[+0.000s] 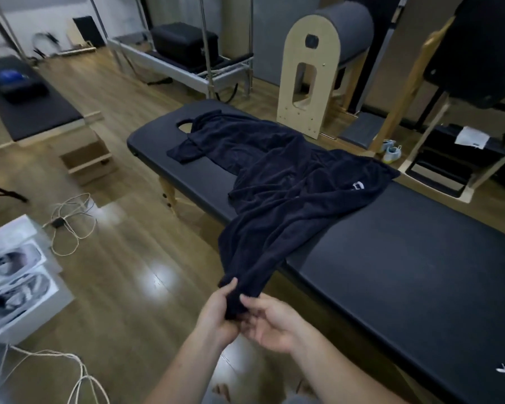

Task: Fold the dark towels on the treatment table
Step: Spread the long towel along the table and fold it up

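Our left hand and right hand pinch the hanging end of the crumpled dark plush towel; folding seems not begun, next we must spread it flat.

Quantity: one treatment table; two hands, left hand and right hand; dark towels overlapping, number indeterminate; one arched wooden barrel; two light shoes.

One head-worn wide-angle view, pitched forward and down. Left hand and right hand sit close under the lens; treatment table runs beyond and right of the fingers.
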`<state>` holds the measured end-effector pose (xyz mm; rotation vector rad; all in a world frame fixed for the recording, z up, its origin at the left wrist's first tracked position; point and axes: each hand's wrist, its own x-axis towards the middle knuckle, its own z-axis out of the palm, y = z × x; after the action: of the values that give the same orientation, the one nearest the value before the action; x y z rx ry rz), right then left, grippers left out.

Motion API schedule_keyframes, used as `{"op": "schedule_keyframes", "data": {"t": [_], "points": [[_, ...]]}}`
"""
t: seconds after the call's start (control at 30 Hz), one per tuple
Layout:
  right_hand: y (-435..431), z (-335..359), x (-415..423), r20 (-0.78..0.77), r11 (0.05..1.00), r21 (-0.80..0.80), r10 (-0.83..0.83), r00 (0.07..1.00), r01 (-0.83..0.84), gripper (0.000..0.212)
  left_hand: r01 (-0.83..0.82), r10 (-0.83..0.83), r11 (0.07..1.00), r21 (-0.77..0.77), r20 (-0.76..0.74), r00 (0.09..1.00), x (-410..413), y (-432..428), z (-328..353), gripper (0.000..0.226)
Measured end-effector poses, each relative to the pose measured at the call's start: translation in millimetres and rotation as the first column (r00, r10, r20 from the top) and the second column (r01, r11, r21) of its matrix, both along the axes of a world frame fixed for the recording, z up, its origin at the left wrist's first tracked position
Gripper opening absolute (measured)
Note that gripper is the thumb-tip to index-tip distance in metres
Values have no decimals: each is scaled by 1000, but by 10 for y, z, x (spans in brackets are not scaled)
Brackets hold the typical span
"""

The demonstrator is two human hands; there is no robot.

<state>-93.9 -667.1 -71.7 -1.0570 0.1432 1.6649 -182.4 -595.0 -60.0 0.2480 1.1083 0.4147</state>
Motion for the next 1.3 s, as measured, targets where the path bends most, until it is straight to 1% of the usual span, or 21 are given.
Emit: {"op": "schedule_keyframes", "data": {"t": [0.07,0.1,0.17,0.2,0.27,0.4,0.5,0.57,0.63,0.7,0.77,0.87,0.97,1.03,1.07,1.2,1.23,1.3], "points": [[-120,17,256,50,999,-29,-14,999,15,30,-84,84,993,86,-4,996,196,-124,35,26],[-149,30,386,80,999,-19,-24,996,26,28,-113,115,986,122,-5,993,294,-186,58,24],[-154,93,594,136,1000,17,-9,991,7,29,-169,171,971,170,2,985,447,-269,105,26],[-135,125,662,155,1000,20,14,988,-17,26,-194,196,962,194,7,981,502,-293,123,28],[-84,173,748,173,998,-22,63,983,-60,19,-225,230,943,244,9,973,582,-327,165,32],[20,174,775,162,992,-68,118,980,-108,12,-261,289,907,331,-37,957,636,-396,242,30],[30,225,688,64,990,-75,122,990,-117,11,-252,315,884,393,-104,943,581,-436,275,28],[38,242,657,24,995,-80,56,998,-54,15,-235,326,870,433,-148,934,547,-466,292,28],[79,218,693,32,993,-92,-70,997,73,19,-223,332,857,465,-166,929,543,-499,331,28],[147,188,801,-15,978,-92,-189,982,187,20,-219,330,854,473,-165,930,557,-523,359,28],[221,142,952,-64,965,-99,-251,966,244,20,-199,307,856,477,-159,938,584,-523,392,27],[324,83,1234,-109,936,-106,-348,931,337,27,-180,292,857,483,-166,942,617,-463,422,24],[337,43,1580,-166,869,-132,-494,854,477,34,-209,331,852,480,-184,926,591,-356,441,18],[290,-18,1802,-205,784,-175,-621,757,595,39,-217,341,850,479,-188,921,575,-310,447,18],[240,-1,1874,-204,754,-190,-656,726,628,39,-217,342,851,478,-190,920,568,-296,430,18],[7,80,2132,-238,704,-126,-705,668,699,37,-258,371,862,437,-197,907,485,-219,403,17],[-61,100,2215,-253,699,-92,-705,662,709,39,-280,391,860,426,-197,899,440,-176,410,15],[-203,185,2380,-266,712,-13,-679,684,702,42,-340,446,849,404,-202,872,305,-67,409,17]]}}
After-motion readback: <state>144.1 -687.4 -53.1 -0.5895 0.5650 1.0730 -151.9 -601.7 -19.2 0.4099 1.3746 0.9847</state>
